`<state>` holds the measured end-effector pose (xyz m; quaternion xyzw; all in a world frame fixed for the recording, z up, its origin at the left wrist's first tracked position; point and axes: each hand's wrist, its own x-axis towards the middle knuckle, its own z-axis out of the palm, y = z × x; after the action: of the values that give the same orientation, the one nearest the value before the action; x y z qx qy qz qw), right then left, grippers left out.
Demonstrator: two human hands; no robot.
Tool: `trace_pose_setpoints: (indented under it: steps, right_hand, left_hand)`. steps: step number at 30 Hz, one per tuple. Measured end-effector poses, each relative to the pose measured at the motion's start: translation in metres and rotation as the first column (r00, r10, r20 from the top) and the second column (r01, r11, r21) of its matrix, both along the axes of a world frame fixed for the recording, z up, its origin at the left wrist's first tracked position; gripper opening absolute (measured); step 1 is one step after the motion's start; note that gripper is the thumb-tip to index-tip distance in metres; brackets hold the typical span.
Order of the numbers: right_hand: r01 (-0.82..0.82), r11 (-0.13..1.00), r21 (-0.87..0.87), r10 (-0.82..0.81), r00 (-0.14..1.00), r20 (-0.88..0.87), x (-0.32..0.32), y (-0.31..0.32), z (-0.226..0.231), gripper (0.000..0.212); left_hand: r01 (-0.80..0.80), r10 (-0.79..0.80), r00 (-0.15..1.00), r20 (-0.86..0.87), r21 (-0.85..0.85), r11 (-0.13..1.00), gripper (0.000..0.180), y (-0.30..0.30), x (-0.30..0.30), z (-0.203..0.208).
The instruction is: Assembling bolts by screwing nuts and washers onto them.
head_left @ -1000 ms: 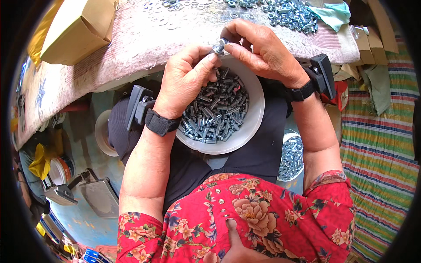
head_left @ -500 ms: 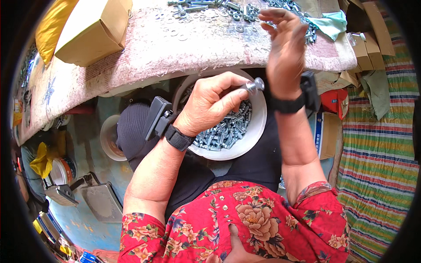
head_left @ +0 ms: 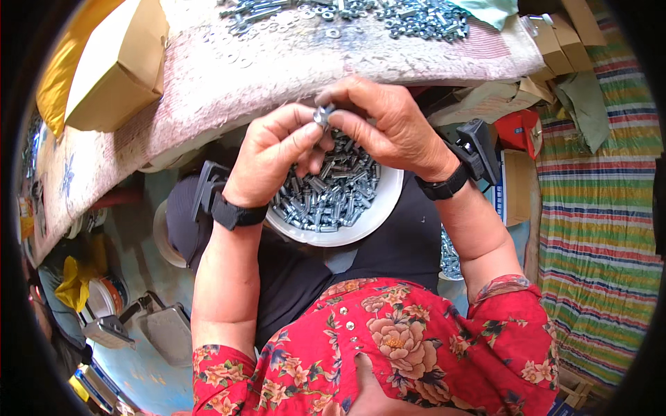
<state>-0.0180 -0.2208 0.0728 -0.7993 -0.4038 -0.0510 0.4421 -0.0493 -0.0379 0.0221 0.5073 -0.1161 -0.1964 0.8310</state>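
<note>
Over the bucket, my left hand point(head_left: 272, 151) pinches a silvery metal bolt point(head_left: 321, 116) between thumb and fingers. My right hand point(head_left: 388, 125) meets it there, its thumb and curled fingers closed about the bolt's end. Whether a nut or washer is also between the right fingers is hidden. Below both hands, a white bucket point(head_left: 390, 208) between my legs holds a heap of bolt assemblies point(head_left: 326, 201). On the cloth-covered table ahead lie a pile of nuts point(head_left: 427, 19), loose bolts point(head_left: 258, 10) and flat washers point(head_left: 333, 32).
A cardboard box point(head_left: 114, 69) and a yellow bag point(head_left: 66, 83) stand on the table's left. The table's front edge point(head_left: 208, 132) runs just beyond my hands. Right of me are a red bag point(head_left: 517, 132), a carton point(head_left: 517, 184) and a striped sheet point(head_left: 596, 243).
My right hand has come down and left from above the table to the bolt. My left hand has moved left and slightly up with the bolt. The view has shifted a little.
</note>
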Motion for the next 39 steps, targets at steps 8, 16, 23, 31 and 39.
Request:
trace_pose_setpoints:
  steps: [8,16,23,31,39]
  right_hand:
    - [0.081,0.967,-0.242,-0.112,0.987,-0.117,-0.020,-0.037,-0.051,0.016]
    - [0.381,0.910,-0.162,-0.284,0.859,0.427,0.113,-0.017,-0.011,0.013]
    - [0.614,0.710,-0.345,-0.323,0.720,0.614,0.202,0.030,-0.043,0.014]
    - [0.376,0.878,-0.294,-0.114,0.764,0.635,0.184,0.078,-0.046,0.014]
    - [0.436,0.625,-0.647,-0.106,0.869,0.484,0.178,0.096,-0.017,0.017]
  left_hand:
    - [-0.513,-0.056,0.705,0.707,0.563,0.648,0.013,-0.036,-0.015,-0.028]
    - [-0.495,-0.074,0.720,0.690,0.586,0.642,0.028,-0.039,-0.004,-0.023]
    - [-0.442,0.093,0.809,0.580,0.497,0.747,0.023,-0.020,0.013,-0.005]
    - [-0.299,0.260,0.950,0.170,0.273,0.914,0.022,0.000,0.015,-0.010]
    - [-0.333,0.337,0.931,-0.142,0.053,0.942,0.025,0.006,0.022,-0.013]
